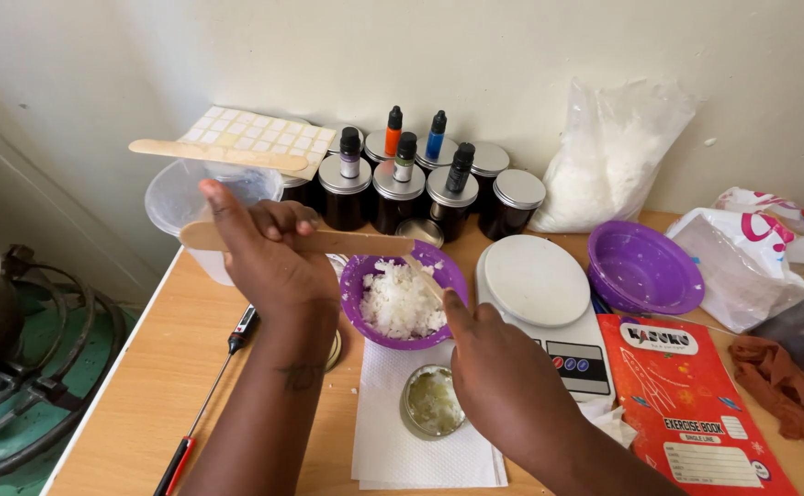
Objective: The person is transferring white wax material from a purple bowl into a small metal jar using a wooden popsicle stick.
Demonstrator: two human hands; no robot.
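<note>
My left hand (269,253) grips a flat wooden stick (356,242), held level across the rim of a purple bowl (363,274) heaped with white wax flakes (400,301). My right hand (503,377) pinches a thin wooden wick (423,276) that reaches into the flakes. Below the bowl a small round tin (431,402) with pale solid wax sits on a white paper towel (393,441).
A white kitchen scale (535,280), an empty purple bowl (642,268), a bag of white flakes (608,156), dark lidded jars (449,202) with small dropper bottles, a clear tub (181,197), a probe thermometer (213,386), a red exercise book (696,395), a brown cloth (778,377). A stove stands left.
</note>
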